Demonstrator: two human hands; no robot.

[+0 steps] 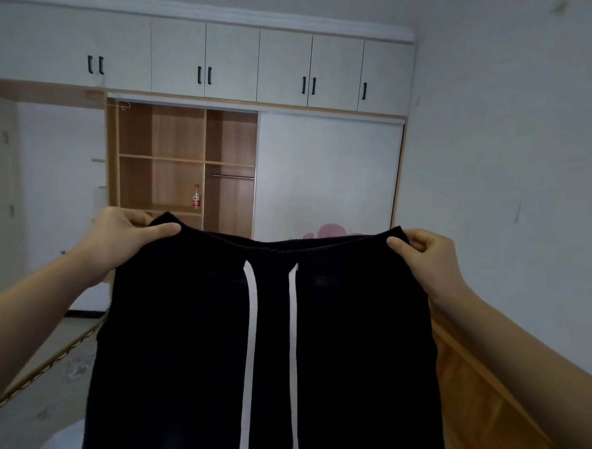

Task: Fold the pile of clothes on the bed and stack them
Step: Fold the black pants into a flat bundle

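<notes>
White wardrobe (328,171) at far wall holds a red-labelled bottle (196,195) (writing unreadable). Both arms extended: left hand (129,236) and right hand (426,255) each pinch a waistband corner of black trousers (185,338), hanging above the bed (57,376).

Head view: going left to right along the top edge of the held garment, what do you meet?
Left hand gripping the waistband corner → left white drawstring → right white drawstring → right hand gripping the other corner of the black trousers.
</notes>
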